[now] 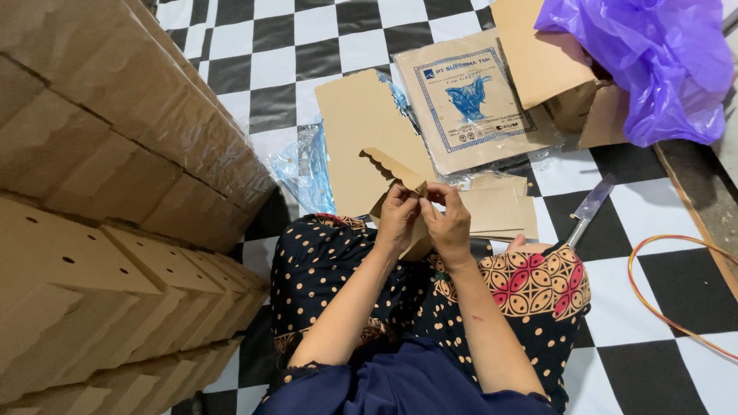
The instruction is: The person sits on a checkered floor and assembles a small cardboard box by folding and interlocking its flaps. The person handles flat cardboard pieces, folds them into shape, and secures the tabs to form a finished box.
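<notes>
Both hands, left hand (397, 217) and right hand (448, 223), pinch shut on one brown cardboard piece (393, 170), whose wavy-edged flap sticks up and away to the left.

Both hands, left hand (397, 217) and right hand (448, 223), meet at centre on a folded box blank (393, 173); stacked folded boxes (108, 192) at nine o'clock; flat blanks (357, 123) at twelve; knife (590, 206) at three; plastic bag (653, 61) at two.
</notes>
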